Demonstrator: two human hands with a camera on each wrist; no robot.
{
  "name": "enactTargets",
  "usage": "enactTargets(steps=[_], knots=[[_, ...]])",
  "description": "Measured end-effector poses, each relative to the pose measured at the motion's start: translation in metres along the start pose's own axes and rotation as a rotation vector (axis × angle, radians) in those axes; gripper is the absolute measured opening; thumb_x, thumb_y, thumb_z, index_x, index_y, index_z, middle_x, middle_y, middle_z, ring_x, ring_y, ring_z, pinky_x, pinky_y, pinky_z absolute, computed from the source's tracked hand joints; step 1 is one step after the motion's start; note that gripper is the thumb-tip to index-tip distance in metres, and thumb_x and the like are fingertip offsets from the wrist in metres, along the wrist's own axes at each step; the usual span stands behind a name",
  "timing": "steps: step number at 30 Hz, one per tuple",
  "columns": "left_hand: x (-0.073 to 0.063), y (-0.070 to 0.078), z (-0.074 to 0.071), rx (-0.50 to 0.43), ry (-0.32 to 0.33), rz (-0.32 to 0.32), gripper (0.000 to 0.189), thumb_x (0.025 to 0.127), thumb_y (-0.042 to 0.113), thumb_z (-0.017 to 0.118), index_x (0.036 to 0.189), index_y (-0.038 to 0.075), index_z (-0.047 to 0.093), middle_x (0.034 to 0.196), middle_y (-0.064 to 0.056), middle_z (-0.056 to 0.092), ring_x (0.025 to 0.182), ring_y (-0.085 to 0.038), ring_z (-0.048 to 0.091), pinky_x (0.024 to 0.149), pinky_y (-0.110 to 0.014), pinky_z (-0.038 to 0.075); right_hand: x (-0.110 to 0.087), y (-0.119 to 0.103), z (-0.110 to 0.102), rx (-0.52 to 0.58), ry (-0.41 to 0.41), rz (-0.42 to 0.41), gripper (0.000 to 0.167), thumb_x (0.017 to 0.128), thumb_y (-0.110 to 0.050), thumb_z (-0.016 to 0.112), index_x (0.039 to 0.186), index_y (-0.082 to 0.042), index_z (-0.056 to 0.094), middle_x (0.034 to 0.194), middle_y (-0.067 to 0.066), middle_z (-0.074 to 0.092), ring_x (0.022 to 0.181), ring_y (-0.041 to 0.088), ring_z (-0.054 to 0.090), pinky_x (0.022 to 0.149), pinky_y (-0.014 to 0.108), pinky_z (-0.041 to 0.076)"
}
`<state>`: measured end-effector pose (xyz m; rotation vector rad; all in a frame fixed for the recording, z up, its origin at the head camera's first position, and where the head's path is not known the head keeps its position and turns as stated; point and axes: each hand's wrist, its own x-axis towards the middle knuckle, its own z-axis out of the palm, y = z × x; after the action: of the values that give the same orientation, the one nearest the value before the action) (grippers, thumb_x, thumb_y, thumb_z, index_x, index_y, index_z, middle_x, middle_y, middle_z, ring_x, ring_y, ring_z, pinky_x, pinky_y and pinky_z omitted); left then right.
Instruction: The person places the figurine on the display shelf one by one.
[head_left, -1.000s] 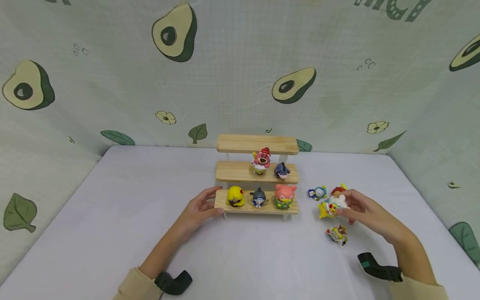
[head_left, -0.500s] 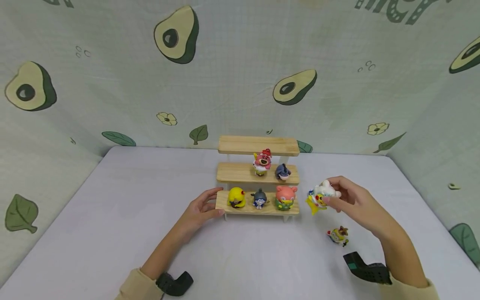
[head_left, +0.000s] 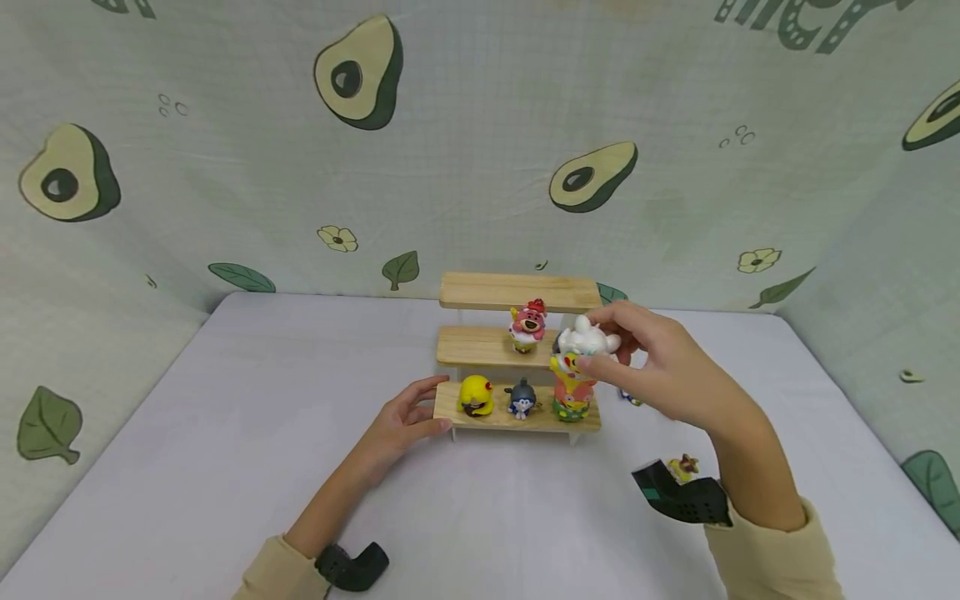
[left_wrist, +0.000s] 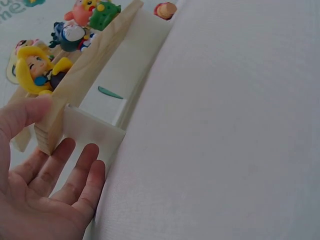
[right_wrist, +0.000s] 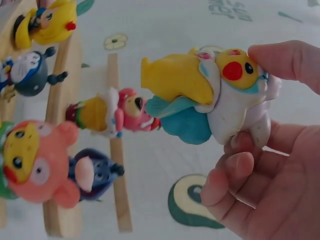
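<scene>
Pinching the white-hooded yellow figurine [head_left: 588, 337], your right grip [head_left: 660, 358] has carried it leftward, within reach of the wooden shelf [head_left: 517, 290] your left grip [head_left: 401, 421] holds.

From the head view, the white-hooded figure [head_left: 585, 342] in the right hand [head_left: 663, 367] hides most of the donkey [right_wrist: 100, 175] and the upper head of the pink figure [head_left: 572, 402]; I catch only a sliver of a blue toy [head_left: 632, 398]. The right wrist camera [head_left: 684, 499] partly covers a yellow toy [head_left: 684, 468].
</scene>
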<state>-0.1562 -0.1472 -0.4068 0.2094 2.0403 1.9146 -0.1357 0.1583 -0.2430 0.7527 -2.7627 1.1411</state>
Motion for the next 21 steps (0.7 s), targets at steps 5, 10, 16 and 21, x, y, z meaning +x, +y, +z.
enactTargets(steps=[5,10,16,21], knots=[[0.000,0.000,0.000,-0.001,-0.005,0.004,0.064,0.082,0.016,0.070,0.139,0.022,0.041,0.136,-0.010,0.044,0.106,-0.019,0.059,0.086,-0.026,0.047,0.024,-0.022,0.006,-0.014,-0.078,-0.017,0.028,0.083,-0.020,0.068,0.109,-0.012,0.059,0.091,0.000,0.056,0.079,0.017,0.049,0.065,0.024,0.044],[0.001,0.000,0.000,-0.002,-0.012,0.010,0.064,0.083,0.016,0.069,0.139,0.021,0.041,0.136,-0.010,0.044,0.107,-0.019,0.059,0.086,-0.026,0.046,0.046,-0.034,0.014,-0.057,-0.124,-0.048,0.032,0.081,-0.022,0.070,0.110,-0.010,0.059,0.093,0.001,0.057,0.081,0.017,0.050,0.069,0.028,0.045],[0.000,0.000,-0.001,0.002,-0.016,0.020,0.063,0.083,0.015,0.069,0.139,0.022,0.041,0.135,-0.010,0.045,0.107,-0.020,0.059,0.086,-0.026,0.046,0.070,-0.048,0.023,-0.186,-0.186,-0.019,0.039,0.081,-0.028,0.068,0.115,-0.010,0.059,0.095,0.001,0.058,0.083,0.016,0.052,0.072,0.030,0.045],[0.000,-0.001,-0.001,0.011,-0.018,0.029,0.063,0.083,0.016,0.069,0.139,0.023,0.041,0.135,-0.010,0.045,0.108,-0.020,0.060,0.087,-0.027,0.046,0.090,-0.053,0.029,-0.316,-0.243,-0.023,0.043,0.081,-0.031,0.067,0.118,-0.010,0.059,0.101,0.002,0.060,0.089,0.019,0.053,0.076,0.032,0.045]])
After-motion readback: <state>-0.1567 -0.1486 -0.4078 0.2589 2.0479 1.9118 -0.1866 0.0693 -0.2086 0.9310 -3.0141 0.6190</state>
